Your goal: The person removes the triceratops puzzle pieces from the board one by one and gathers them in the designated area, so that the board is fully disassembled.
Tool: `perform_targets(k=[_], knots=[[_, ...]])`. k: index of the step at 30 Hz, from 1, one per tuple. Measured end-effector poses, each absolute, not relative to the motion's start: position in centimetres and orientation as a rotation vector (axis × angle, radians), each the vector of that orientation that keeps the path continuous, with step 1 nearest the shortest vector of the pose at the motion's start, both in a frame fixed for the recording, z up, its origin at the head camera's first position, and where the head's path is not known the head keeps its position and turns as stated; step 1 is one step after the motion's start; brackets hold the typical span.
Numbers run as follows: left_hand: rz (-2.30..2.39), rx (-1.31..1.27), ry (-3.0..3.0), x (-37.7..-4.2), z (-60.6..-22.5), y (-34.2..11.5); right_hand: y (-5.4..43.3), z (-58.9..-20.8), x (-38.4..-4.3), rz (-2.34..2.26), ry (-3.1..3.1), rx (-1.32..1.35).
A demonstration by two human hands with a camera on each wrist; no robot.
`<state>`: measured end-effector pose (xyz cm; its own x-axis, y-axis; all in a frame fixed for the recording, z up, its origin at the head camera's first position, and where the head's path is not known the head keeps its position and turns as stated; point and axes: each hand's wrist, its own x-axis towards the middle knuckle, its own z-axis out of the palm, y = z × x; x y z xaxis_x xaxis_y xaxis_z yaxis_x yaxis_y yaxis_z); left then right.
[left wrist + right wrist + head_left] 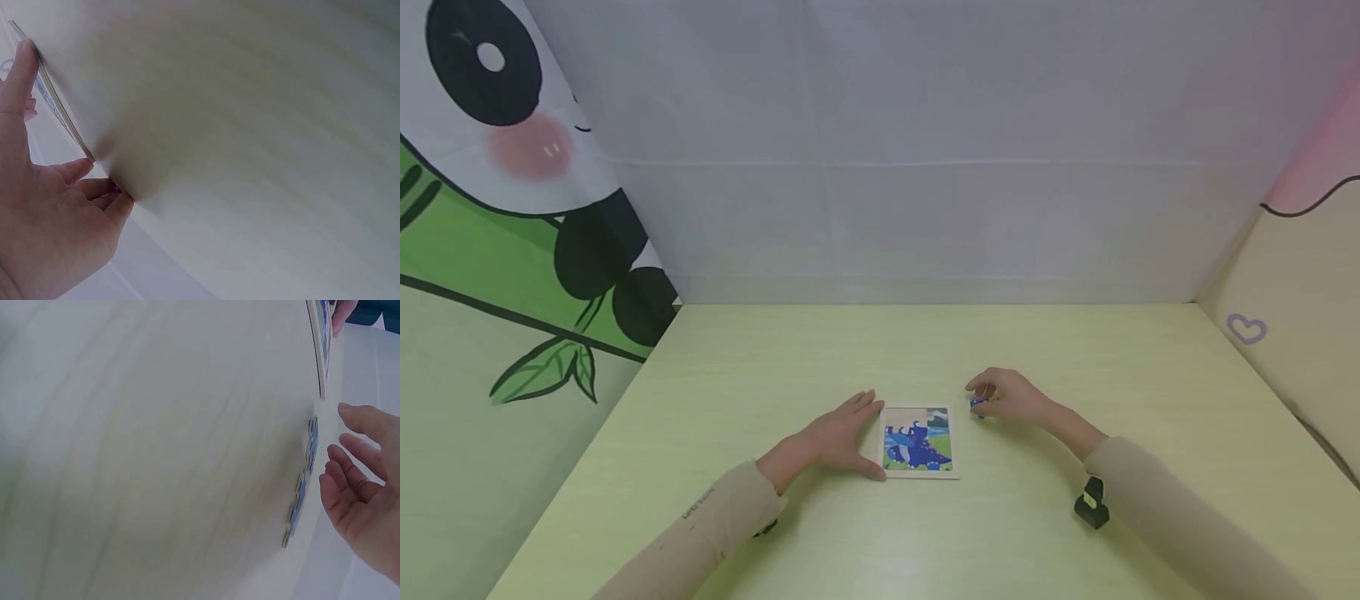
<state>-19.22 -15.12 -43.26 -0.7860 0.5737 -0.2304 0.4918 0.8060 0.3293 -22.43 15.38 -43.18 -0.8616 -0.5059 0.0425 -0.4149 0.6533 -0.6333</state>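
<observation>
A jigsaw puzzle (pixel 919 446) in a white tray frame lies on the table, showing a blue dinosaur. Its upper left part is a bare beige patch. My left hand (pixel 844 433) is spread along the frame's left side, with thumb and fingertips touching the edge, as the left wrist view (pixel 69 212) also shows. To the right of the frame, my right hand (pixel 1013 397) hovers with loosely bent fingers over loose blue puzzle pieces (pixel 977 403). In the right wrist view these jigsaw pieces (pixel 299 503) lie flat on the table, apart from the fingertips.
The pale yellow table (pixel 760 367) reaches back to a grey-white cloth wall (pixel 940 225). Printed panels with cartoon shapes stand at the left (pixel 512 242) and right. A dark wrist camera (pixel 1092 504) hangs below the right sleeve.
</observation>
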Motion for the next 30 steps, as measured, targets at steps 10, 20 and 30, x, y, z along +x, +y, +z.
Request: perform_targets(k=[10, 20, 30], knots=[[0.381, 0.803, 2.671, -19.2, -43.2, -15.0, 12.2, -43.6, -21.8, -0.974, 2.698, -0.820], [0.367, 0.788, 2.666, -19.1, -43.2, -14.9, 11.2, -44.0, -21.8, -0.895, 2.723, -0.844], [0.339, 0.799, 2.667, -19.2, -43.0, -14.9, 10.7, -43.5, -22.2, -0.901, 2.689, -0.765]])
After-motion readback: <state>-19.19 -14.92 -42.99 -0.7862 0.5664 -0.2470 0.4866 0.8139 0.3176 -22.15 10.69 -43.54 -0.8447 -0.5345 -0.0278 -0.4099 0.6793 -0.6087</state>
